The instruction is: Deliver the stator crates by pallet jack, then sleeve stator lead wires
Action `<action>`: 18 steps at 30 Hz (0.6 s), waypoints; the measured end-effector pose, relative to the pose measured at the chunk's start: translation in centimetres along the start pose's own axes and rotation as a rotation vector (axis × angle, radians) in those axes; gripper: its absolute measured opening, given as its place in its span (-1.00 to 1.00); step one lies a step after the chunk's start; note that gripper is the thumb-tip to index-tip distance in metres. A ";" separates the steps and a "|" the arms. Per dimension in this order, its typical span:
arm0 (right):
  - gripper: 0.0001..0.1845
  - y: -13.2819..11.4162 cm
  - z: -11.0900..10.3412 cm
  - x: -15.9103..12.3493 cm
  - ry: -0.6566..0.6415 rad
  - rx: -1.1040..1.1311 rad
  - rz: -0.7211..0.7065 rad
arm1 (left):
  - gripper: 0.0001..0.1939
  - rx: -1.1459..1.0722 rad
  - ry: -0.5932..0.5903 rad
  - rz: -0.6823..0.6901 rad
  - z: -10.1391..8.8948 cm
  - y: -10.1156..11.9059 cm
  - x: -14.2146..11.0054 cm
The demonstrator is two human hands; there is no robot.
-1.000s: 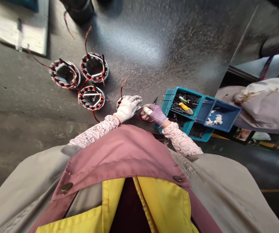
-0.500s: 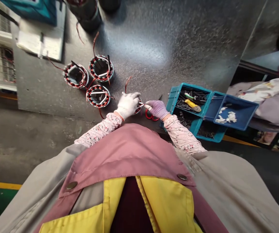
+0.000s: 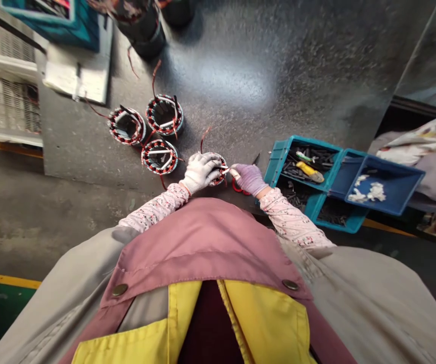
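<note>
My left hand [image 3: 201, 173], in a white glove, is closed over the left side of a motor stator [image 3: 222, 179] standing on the metal table. The stator's ring of red, black and white windings shows partly past my fingers, and a copper-coloured lead rises behind it. At the stator's right edge my right hand [image 3: 249, 179], in a purple glove with pale fingertips, pinches the end of a thin white tube [image 3: 224, 171]. Red-handled scissors [image 3: 236, 186] lie partly hidden under my right hand.
Several more stators [image 3: 159, 156] stand to the left, with dark cylinders [image 3: 147, 43] farther back. Teal bins [image 3: 274, 159] of black pieces and a yellow-handled tool [image 3: 308, 171] are at right, beside a blue bin [image 3: 399, 197] with white scraps. A notebook [image 3: 60, 76] lies at back left.
The whole view has shifted slightly. My left hand has moved a little left on the stator, uncovering more of its ring. My right hand keeps its pinch at the stator's edge.
</note>
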State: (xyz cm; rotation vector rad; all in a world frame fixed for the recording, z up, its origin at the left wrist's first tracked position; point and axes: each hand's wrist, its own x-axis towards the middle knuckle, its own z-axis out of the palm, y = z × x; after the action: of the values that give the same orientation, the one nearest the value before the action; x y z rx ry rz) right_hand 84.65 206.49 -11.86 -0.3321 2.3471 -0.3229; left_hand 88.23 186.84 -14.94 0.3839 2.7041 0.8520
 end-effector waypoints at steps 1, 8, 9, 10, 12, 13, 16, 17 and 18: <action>-0.68 -0.4 -0.3 -0.2 0.015 0.088 0.009 | -0.60 -0.002 0.006 0.009 -0.2 0.2 -0.1; -0.58 0.2 -0.7 1.1 -0.154 0.630 -0.047 | -0.62 0.065 -0.066 0.098 -0.4 1.1 0.5; -0.57 0.6 -0.7 1.3 -0.146 0.662 -0.031 | -0.63 0.070 -0.050 0.137 -1.2 1.0 0.6; -0.57 1.0 -0.8 1.2 -0.097 0.667 -0.012 | -0.65 0.070 -0.017 0.183 -2.6 0.7 0.6; -0.56 2.1 -1.1 0.4 0.071 0.650 0.060 | -0.65 0.060 0.091 0.267 -7.0 -1.0 0.5; -0.56 2.7 -1.2 -0.3 0.156 0.646 0.116 | -0.64 0.070 0.170 0.265 -9.9 -2.6 0.7; -0.60 4.7 -1.0 -2.6 0.290 0.707 0.289 | -0.62 0.078 0.374 0.040 -19.7 -10.2 2.2; -0.62 5.3 -0.6 -3.3 0.303 0.712 0.316 | -0.60 0.092 0.465 -0.131 -22.8 -13.1 3.1; -0.62 5.8 -0.1 -4.0 0.312 0.696 0.324 | -0.57 0.113 0.526 -0.295 -25.6 -16.1 4.0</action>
State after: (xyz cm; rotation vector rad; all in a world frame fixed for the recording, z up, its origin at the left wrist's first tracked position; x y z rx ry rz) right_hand 86.52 213.26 -11.16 0.4552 2.3539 -1.0453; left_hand 73.12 162.28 -4.98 -0.2565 3.1794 0.8028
